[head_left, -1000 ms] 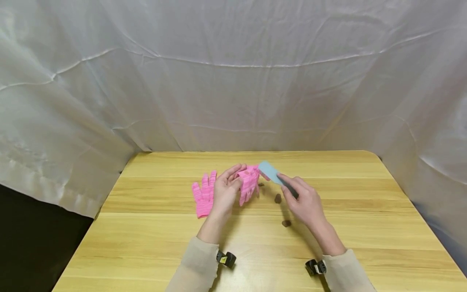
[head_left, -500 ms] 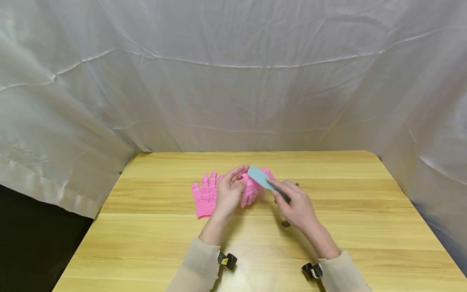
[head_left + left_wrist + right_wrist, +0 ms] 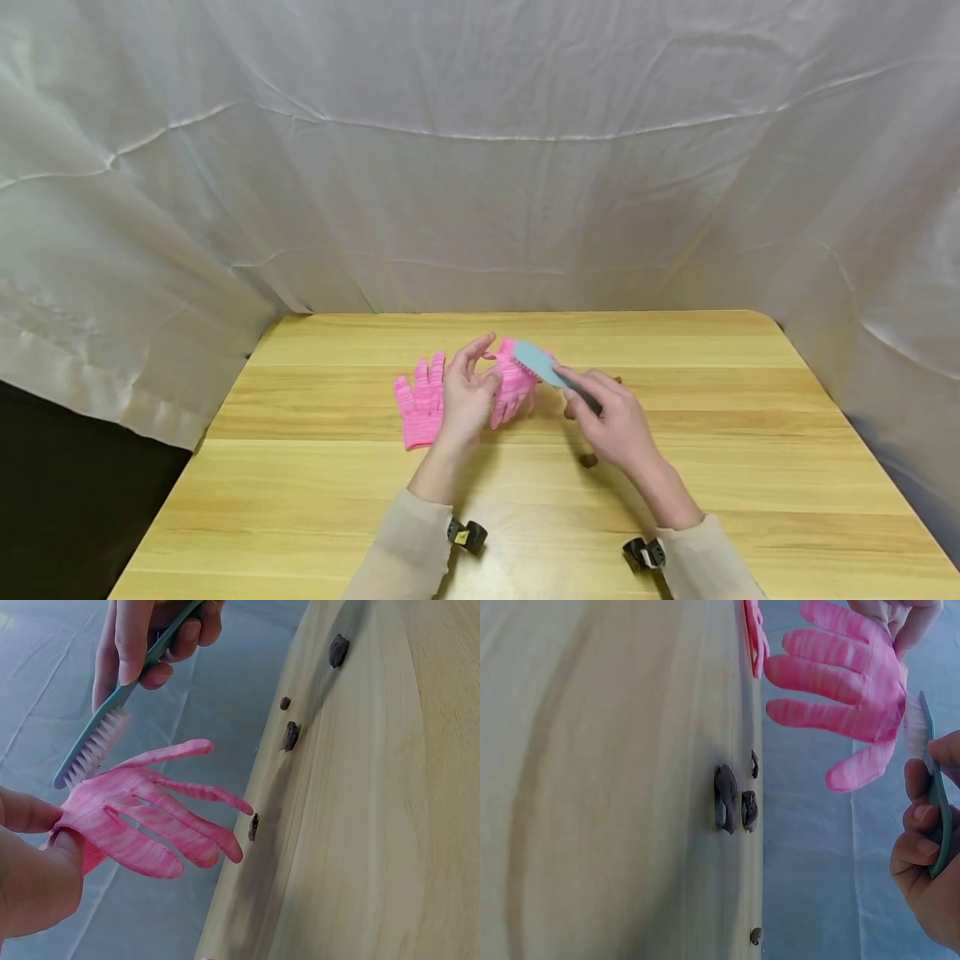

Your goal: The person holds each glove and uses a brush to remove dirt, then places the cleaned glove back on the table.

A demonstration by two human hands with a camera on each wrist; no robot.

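Up above the table, my left hand (image 3: pixel 467 398) pinches a pink knitted glove (image 3: pixel 512 390) near its cuff between thumb and finger. The glove's fingers hang down and fan out, pointing toward the table. My right hand (image 3: pixel 617 423) grips the dark handle of a light-blue brush (image 3: pixel 536 362), its forefinger laid along the back. In the left wrist view the white bristles (image 3: pixel 96 748) meet the glove's upper part near the pinched cuff. A second pink glove (image 3: pixel 422 407) lies flat on the table, partly hidden behind my left hand.
Several dark brown lumps lie on the wooden table (image 3: pixel 750 467), among them one lump (image 3: pixel 588 460) below my right hand and a larger one (image 3: pixel 339 650) in the left wrist view. A grey curtain (image 3: pixel 480 208) hangs behind the table and along its sides.
The brush has moved left from the glove's right edge onto the glove, then shifted slightly. My right hand went with it. My left hand keeps its pinch and has barely moved.
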